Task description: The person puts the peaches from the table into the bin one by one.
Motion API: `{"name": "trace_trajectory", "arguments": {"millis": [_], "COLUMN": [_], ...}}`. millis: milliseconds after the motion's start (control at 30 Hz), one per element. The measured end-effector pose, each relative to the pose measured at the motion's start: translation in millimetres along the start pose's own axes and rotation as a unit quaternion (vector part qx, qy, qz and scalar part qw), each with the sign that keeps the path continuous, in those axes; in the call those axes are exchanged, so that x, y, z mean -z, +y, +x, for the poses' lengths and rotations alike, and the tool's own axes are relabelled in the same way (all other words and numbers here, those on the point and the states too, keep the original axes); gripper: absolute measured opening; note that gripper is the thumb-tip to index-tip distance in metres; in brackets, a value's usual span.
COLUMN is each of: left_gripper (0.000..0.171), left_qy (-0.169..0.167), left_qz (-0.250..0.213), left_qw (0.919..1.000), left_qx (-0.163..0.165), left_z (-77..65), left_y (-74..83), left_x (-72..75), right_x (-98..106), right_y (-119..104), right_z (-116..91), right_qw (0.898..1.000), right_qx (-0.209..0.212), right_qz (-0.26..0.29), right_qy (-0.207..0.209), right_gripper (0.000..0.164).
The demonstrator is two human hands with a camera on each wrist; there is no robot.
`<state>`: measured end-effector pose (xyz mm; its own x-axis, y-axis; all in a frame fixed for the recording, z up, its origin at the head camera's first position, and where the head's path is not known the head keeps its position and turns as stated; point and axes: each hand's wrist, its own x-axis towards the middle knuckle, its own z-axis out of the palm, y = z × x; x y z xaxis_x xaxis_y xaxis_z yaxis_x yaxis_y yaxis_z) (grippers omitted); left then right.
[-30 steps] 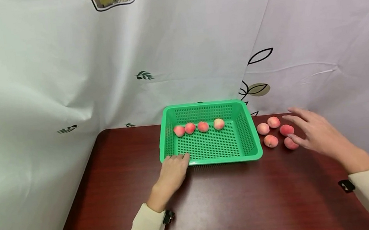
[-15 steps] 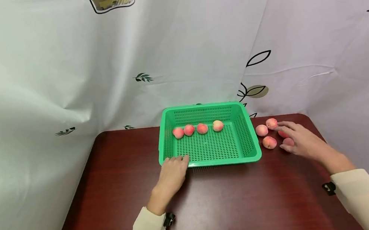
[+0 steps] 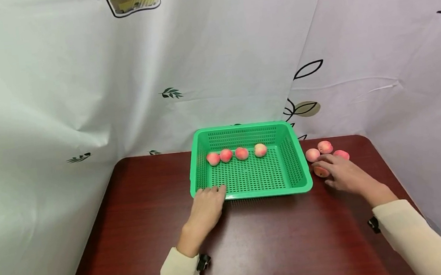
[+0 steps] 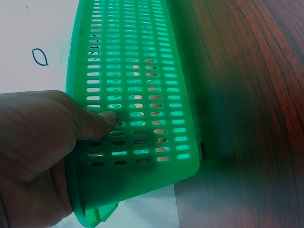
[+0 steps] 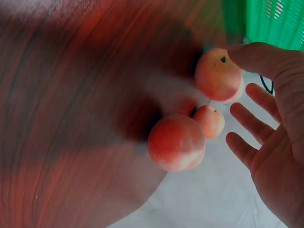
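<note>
The near rim of a green plastic basket [image 3: 268,193] is gripped by my left hand [image 3: 207,206] close to its left corner. In the left wrist view the thumb [image 4: 102,124] presses the outside of the slotted wall. Several peaches [image 3: 241,153] sit in a row inside the basket. To the right of it, my right hand [image 3: 343,176] reaches over a peach [image 3: 321,171], fingers arched above it. Seen from the right wrist, the thumb's tip is right at a peach [image 5: 218,76] and the other fingers are spread apart from the fruit.
Other loose peaches lie by the right hand: a pale one [image 3: 313,154] near the basket, one [image 3: 325,146] behind it, a redder one [image 3: 341,155] farther right. The dark wooden table [image 3: 142,235] meets a white patterned sheet [image 3: 229,65] at the back.
My right hand has moved left and nearer, from above the rightmost peaches to the peach nearest the basket's front right corner. The left hand keeps its hold on the rim.
</note>
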<state>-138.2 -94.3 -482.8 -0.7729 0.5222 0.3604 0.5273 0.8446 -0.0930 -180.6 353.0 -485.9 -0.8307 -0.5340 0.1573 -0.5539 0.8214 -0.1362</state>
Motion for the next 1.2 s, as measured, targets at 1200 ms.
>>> {"name": "trace_trajectory", "arguments": {"millis": [1200], "left_gripper": [0.024], "left_qy": [-0.006], "left_qz": [0.007], "left_qw": [1.0000], "left_qx": [0.001], "left_z": [0.2], "left_y": [0.9], "left_x": [1.6], "right_x": [-24.7], "right_y": [-2.6], "right_z": [10.7], "right_qw": [0.997], "right_qx": [0.066], "right_qz": [-0.019], "right_qy": [0.030], "right_gripper": [0.029]}}
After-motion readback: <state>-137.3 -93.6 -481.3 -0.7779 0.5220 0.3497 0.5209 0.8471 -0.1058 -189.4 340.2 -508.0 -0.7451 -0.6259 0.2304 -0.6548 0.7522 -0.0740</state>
